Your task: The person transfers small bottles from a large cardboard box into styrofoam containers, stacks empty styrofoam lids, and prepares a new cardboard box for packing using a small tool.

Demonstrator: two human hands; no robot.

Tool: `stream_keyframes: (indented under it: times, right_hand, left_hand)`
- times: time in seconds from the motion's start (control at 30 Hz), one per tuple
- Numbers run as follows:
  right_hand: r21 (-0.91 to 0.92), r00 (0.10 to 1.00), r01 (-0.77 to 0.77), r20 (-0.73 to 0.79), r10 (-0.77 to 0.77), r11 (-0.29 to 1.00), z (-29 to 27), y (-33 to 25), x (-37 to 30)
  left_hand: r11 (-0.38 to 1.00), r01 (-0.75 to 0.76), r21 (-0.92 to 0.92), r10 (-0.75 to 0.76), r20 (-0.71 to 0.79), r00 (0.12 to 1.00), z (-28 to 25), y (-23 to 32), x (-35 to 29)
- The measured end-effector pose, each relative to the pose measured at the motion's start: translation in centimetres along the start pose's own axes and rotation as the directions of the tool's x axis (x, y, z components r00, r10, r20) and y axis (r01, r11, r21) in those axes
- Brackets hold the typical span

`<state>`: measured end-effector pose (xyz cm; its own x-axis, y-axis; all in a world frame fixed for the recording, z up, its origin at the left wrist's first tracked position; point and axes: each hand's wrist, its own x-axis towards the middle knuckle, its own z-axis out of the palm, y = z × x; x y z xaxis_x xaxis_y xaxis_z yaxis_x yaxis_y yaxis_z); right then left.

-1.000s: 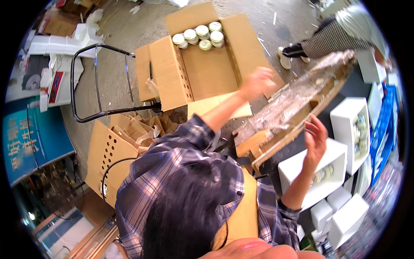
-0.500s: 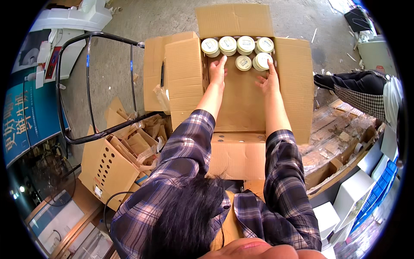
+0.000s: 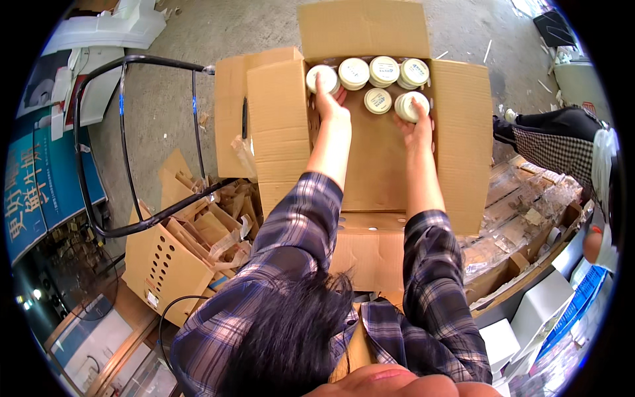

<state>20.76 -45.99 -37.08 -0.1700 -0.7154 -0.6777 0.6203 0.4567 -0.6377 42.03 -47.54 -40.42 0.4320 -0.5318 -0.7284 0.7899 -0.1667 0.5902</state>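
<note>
A cardboard box [image 3: 374,169] stands open before me, with several round, white-lidded tubs in stacks along its far wall. My left hand [image 3: 332,106] grips the leftmost tub [image 3: 321,78], thumb pressed on the lid and fingers at its right side. At the right, my right hand [image 3: 418,129] is wrapped round a front tub [image 3: 407,106], thumb on top. Between the hands sits a lower tub [image 3: 378,100], which neither hand touches. How many tubs lie under each gripped lid is hidden.
The box's flaps [image 3: 460,145] are folded outward. To the left are a black metal cart handle [image 3: 122,145], a black pen [image 3: 244,118] on cardboard and a carton [image 3: 175,258] of cardboard scraps. Another person's legs [image 3: 555,139] show at the right, by a wooden pallet [image 3: 503,218].
My left hand has moved up and left onto the leftmost tub. The tub in my right hand has come slightly toward me, apart from the stack behind it.
</note>
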Motion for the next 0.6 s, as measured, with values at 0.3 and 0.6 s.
stream_keyframes:
  times: [0.3, 0.6]
  right_hand:
    - [0.246, 0.992, 0.07, 0.088, -0.094, 0.967, -13.2, -1.1, -27.2]
    - [-0.405, 0.578, 0.733, -0.051, -0.814, 0.546, -34.9, -17.2, -62.3]
  left_hand:
    - [0.946, 0.302, 0.116, -0.323, 0.364, 0.873, -12.6, -0.9, -19.2]
    - [0.817, -0.399, 0.417, -0.479, 0.875, -0.067, -1.6, -6.7, -54.4]
